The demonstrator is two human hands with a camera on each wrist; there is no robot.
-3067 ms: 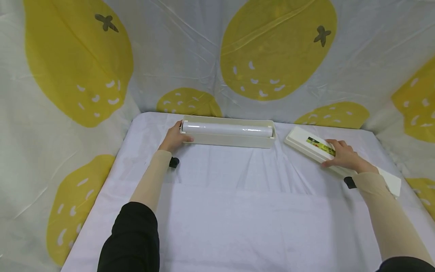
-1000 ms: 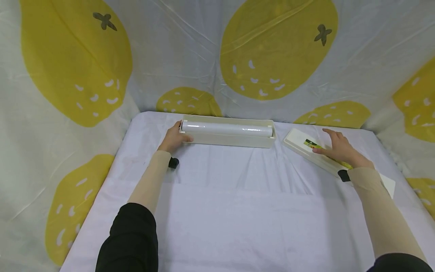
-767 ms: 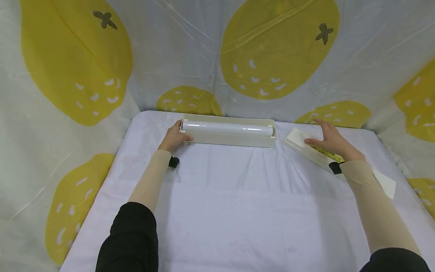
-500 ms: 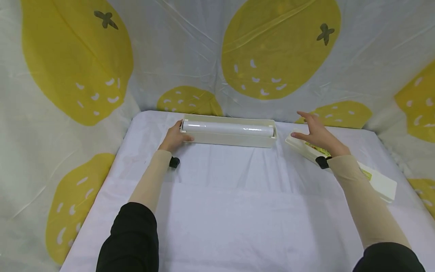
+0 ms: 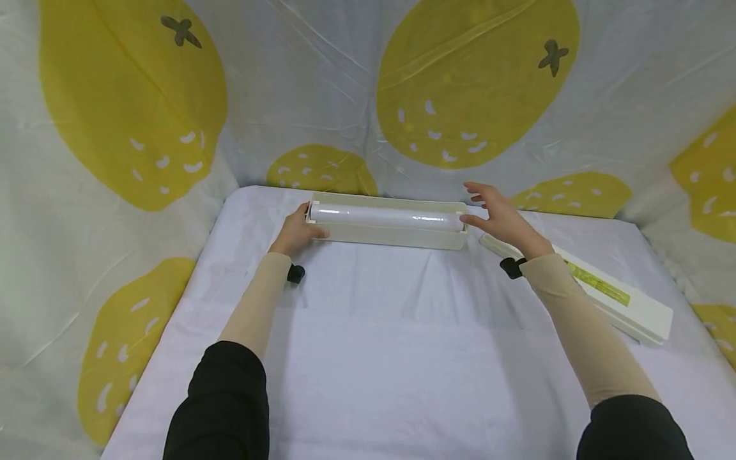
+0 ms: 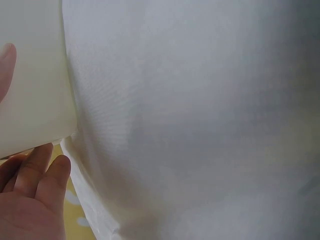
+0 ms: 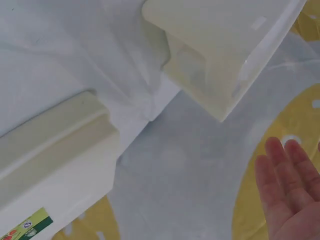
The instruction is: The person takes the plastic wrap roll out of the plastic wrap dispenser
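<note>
A long cream box [image 5: 391, 235] stands at the far edge of the table in the head view, with a shiny white roll of plastic film [image 5: 385, 216] lying inside. My left hand [image 5: 293, 231] grips the box's left end, thumb on the front wall and fingers around the end. At the other end, my right hand [image 5: 499, 220] hovers with its fingers spread and extended; whether the thumb touches the box I cannot tell. In the right wrist view that hand [image 7: 290, 195] holds nothing. The cream lid [image 5: 644, 306], with a green-yellow label, lies slantwise under my right forearm.
White cloth [image 5: 414, 377] covers the table. Behind and at both sides hangs a curtain [image 5: 322, 89] printed with large yellow lemons. A black strap piece [image 5: 512, 268] sits at my right wrist, another [image 5: 296, 273] at my left.
My right hand has let go of the lid and moved left to the box's right end, its fingers spread. The lid stays on the table. My left hand keeps its grip on the box.
</note>
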